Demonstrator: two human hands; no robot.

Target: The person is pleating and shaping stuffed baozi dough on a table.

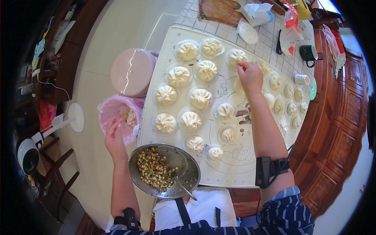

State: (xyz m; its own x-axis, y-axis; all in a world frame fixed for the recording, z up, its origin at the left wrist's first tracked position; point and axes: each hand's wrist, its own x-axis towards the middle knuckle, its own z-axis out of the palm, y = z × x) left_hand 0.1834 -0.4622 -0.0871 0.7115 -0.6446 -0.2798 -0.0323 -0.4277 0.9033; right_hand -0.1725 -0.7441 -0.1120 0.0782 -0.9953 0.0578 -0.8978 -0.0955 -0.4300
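Observation:
My right hand (251, 77) reaches over the white printed pastry mat (235, 173), thumb and fingers drawn together at the near edge of a pleated bun (237, 57). Whether they pinch anything is hidden. Other pleated dough buns (200, 98) sit on round liners in rows across the mat; my right forearm covers part of some. Left of the table, my left hand (114, 139) is raised with loosely bent fingers and nothing visible in it. Close by that hand stands a steel bowl (191, 164) of chopped filling (155, 169), with a metal spoon (186, 190) leaning in it.
A pink-lined bin (104, 110) holding scraps and a round pink lidded container (132, 72) stand left of the table. A dark mug (307, 54), a small white jar (302, 79), plastic bags (290, 35) and a stack of round liners (247, 32) lie on the checked tablecloth (188, 17).

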